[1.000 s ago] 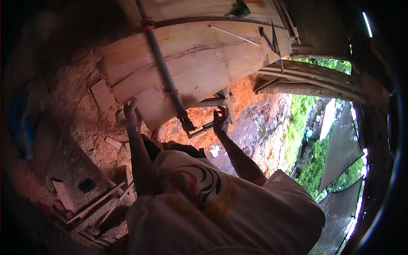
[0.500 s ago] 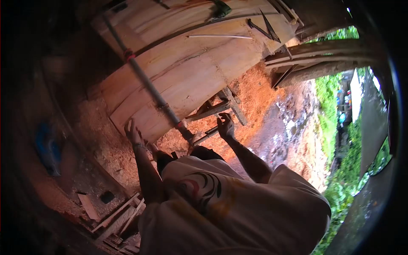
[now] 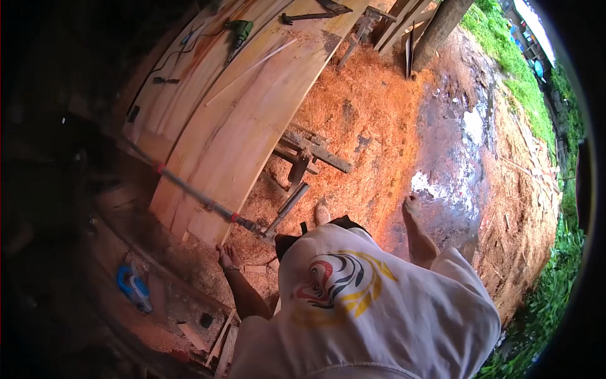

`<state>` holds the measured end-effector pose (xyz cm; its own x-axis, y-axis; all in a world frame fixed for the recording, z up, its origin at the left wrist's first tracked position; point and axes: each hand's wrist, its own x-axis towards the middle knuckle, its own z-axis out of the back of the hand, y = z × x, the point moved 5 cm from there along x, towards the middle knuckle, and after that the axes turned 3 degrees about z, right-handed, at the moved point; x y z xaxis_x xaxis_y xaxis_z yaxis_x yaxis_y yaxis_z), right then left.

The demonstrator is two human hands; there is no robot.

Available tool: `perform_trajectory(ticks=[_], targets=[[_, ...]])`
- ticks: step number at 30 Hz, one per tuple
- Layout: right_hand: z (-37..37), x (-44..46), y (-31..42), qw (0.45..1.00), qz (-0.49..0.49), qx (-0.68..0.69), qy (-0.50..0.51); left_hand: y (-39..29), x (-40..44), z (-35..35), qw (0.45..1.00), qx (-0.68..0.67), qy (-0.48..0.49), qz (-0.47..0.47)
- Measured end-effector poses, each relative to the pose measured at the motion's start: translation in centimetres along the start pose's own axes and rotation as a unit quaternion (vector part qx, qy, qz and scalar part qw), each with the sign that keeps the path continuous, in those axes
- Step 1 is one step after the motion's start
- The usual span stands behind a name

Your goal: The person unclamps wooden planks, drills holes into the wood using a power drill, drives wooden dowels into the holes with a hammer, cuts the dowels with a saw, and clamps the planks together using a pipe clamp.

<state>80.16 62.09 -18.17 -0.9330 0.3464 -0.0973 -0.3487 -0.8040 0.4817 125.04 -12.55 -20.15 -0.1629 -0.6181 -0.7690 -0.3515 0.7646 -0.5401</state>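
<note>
My left hand is open, its fingers apart, just beside the near end of a wide wooden board. Across the boards lies a long bar clamp with red parts, its screw end sticking out past the board's edge. A handle-like bar angles up from that end. My right hand hangs out to the right over the ground, away from the clamp. It appears empty, with its fingers loosely bent.
On the boards lie a green drill, a thin light strip and a dark angled tool. A wooden trestle stands beneath. Wood shavings cover the ground. A blue power tool and scrap wood lie at lower left.
The view has turned, so the boards now run more steeply up the picture. My right hand has moved away from the clamp's handle, out to the right; my left hand is lower, by the board's end.
</note>
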Motion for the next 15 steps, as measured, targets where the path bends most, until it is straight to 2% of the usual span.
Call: perform_trajectory(ticks=[3,5,6,7,10,11,12,15], targets=[[1.9,-2.9,-5.3,0.994,-0.095,0.024,0.049,1.2,0.2,2.0,0.990,0.114,0.076,-0.042],[1.2,-5.5,-7.5,0.982,-0.130,0.063,0.118,3.3,-1.0,3.0,0.991,0.115,0.066,0.020],[0.3,-6.7,-8.2,0.974,-0.143,0.083,0.158,5.1,-2.2,3.4,0.993,0.116,-0.001,0.019],[-0.7,-7.8,-8.7,0.963,-0.151,0.101,0.197,6.4,-3.5,4.0,0.992,0.117,-0.014,0.055],[-4.9,-11.3,-9.3,0.926,-0.155,0.133,0.318,10.0,-6.2,5.6,0.974,0.176,-0.085,0.115],[-6.0,-12.1,-9.2,0.914,-0.151,0.135,0.352,10.9,-8.3,4.8,0.970,0.209,-0.062,0.107],[-7.1,-12.5,-8.9,0.904,-0.145,0.134,0.380,11.3,-10.1,4.0,0.968,0.220,-0.080,0.088],[-9.7,-12.3,-7.7,0.882,-0.116,0.131,0.438,12.8,-11.1,4.8,0.971,0.182,-0.068,0.140]])
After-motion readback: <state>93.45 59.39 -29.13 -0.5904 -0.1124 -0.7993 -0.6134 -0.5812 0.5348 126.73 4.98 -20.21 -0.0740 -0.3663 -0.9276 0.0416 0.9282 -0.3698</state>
